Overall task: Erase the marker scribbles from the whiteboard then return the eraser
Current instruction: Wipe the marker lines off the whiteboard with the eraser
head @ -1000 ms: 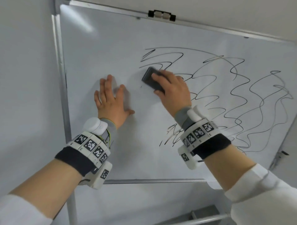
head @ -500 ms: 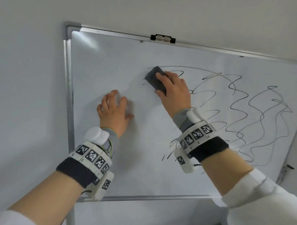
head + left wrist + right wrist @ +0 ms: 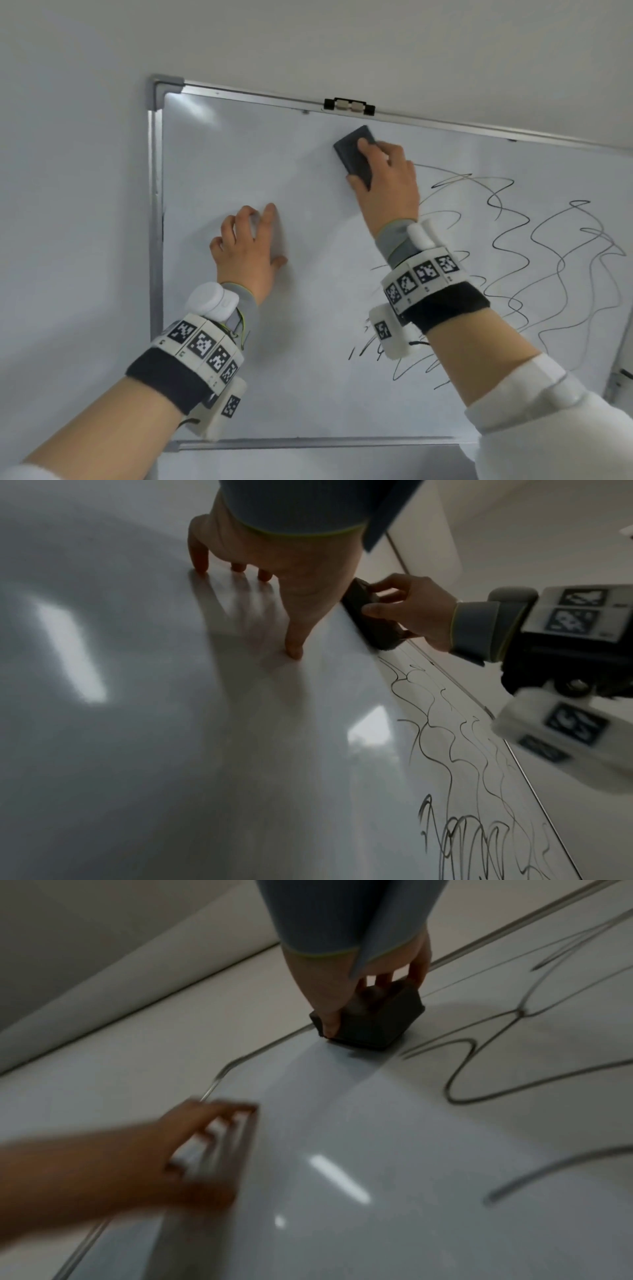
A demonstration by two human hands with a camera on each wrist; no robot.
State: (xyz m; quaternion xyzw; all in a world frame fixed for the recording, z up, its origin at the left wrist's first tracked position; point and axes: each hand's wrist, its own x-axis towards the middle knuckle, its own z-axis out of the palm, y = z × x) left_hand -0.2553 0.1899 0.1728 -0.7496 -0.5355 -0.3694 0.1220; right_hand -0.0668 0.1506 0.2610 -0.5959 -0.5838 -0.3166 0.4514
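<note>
The right hand (image 3: pixel 385 186) grips the dark eraser (image 3: pixel 354 154) with thumb on one long side and fingers curled over the other, its felt face pressed flat against the whiteboard (image 3: pixel 301 342) just below the top rail of the frame; the eraser's long axis runs steeply up the board, tilted a little toward the upper right in the head view, so a sideways sweep would present its full length to the ink; the left hand (image 3: pixel 248 251) holds nothing and rests on its fingertips and thumb against the bare left part of the board, fingers bent, apparently steadying it; the marker scribbles (image 3: pixel 555 260) lie to the right of and below the eraser, the nearest loops beginning just beside the right hand's knuckles, and a denser patch of zigzags sits low on the board under the right wrist; the right wrist view shows the eraser's edge touching the end of a looping line; the left side of the board shows no ink; judging from this, the erasing is at an early stage, and the next stroke calls for travel rightward and downward from the top edge; the right hand is the nearer one to all remaining ink; a small black-and-white clip (image 3: pixel 349 105) sits on the top rail above the eraser.
</note>
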